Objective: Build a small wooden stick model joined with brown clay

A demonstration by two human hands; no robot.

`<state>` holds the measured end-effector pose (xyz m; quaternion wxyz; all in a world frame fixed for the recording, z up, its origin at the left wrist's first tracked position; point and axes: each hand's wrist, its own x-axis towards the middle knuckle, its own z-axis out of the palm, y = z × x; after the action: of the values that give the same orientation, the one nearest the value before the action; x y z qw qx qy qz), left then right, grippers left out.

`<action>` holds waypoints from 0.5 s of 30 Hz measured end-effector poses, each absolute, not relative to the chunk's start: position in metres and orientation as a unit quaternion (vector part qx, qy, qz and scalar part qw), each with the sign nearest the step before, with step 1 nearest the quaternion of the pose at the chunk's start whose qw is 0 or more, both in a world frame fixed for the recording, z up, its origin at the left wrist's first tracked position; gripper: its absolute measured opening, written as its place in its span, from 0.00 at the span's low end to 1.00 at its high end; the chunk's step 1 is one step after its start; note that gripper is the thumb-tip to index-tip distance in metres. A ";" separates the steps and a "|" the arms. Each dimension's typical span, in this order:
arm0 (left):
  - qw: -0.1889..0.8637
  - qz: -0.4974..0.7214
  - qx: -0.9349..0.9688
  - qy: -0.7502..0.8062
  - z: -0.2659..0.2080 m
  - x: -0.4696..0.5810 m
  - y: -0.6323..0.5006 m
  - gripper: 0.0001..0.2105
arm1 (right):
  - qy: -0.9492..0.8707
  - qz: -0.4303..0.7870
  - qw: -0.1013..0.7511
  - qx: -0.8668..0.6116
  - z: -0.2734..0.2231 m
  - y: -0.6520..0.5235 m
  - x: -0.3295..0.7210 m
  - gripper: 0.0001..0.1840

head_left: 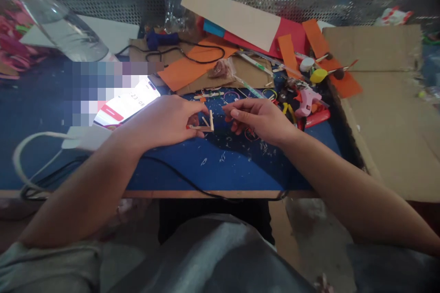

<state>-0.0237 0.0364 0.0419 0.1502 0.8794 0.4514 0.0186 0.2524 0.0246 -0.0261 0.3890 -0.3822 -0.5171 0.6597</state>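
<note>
My left hand (pixel 170 121) is closed on a small frame of thin wooden sticks (pixel 211 122), held above the blue table (pixel 185 171). One stick stands upright at the frame's right end, and the hand hides part of the rest. A short gap to the right, my right hand (pixel 263 118) has its thumb and fingers pinched together. Whatever they hold, if anything, is too small to make out. Its fingertips point toward the frame without touching it. Behind the right hand lies a pink glue gun (pixel 308 101).
A lit phone (pixel 137 100) and a water bottle (pixel 68 27) are at the left. Orange paper (pixel 192 66), cardboard (pixel 395 114) and a yellow-tipped tool (pixel 318 75) crowd the back and right. A black cable (pixel 185 177) runs along the front; scraps litter the middle.
</note>
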 end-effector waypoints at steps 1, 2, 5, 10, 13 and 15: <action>0.145 -0.001 0.879 0.454 0.045 -0.023 0.036 0.19 | -0.523 0.655 0.387 -0.385 -0.025 0.024 0.253 0.30; 0.142 -0.013 0.879 0.455 0.048 -0.022 0.035 0.20 | -0.529 0.650 0.385 -0.387 -0.023 0.023 0.253 0.29; 0.140 -0.006 0.883 0.447 0.050 -0.022 0.033 0.22 | -0.543 0.640 0.379 -0.391 -0.020 0.021 0.253 0.27; 0.140 0.023 0.892 0.430 0.049 -0.021 0.028 0.28 | -0.557 0.635 0.370 -0.387 -0.017 0.019 0.253 0.25; 0.126 0.030 0.895 0.427 0.049 -0.018 0.026 0.29 | -0.562 0.633 0.372 -0.381 -0.016 0.017 0.253 0.23; 0.114 0.037 0.897 0.425 0.047 -0.017 0.025 0.27 | -0.565 0.632 0.372 -0.380 -0.016 0.017 0.252 0.22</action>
<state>-0.0171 0.0249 0.0472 0.1138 0.8971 0.4252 0.0372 0.2519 0.0168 -0.0156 0.3715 -0.3799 -0.5646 0.6316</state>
